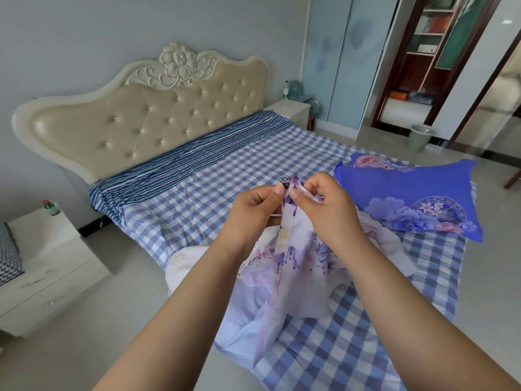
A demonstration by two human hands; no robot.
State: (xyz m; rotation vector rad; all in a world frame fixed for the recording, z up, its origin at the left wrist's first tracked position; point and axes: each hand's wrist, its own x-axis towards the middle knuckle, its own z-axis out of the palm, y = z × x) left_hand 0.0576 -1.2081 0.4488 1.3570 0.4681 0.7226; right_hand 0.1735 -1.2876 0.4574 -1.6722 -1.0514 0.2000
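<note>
over the bed (214,176), left hand (253,210) – right hand (324,207), pinching floral cover (293,249)

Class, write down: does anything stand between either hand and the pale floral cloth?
Nothing visible does. The left hand and the right hand both pinch the top edge of the pale floral cloth directly, above the checked sheet.

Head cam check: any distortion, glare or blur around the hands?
Head view: wide-angle bends the pale blue sliding wardrobe; soft daylight, faint sheen on the cream tufted headboard; left hand, right hand and the pinched lilac floral fabric read fairly sharp.
</note>
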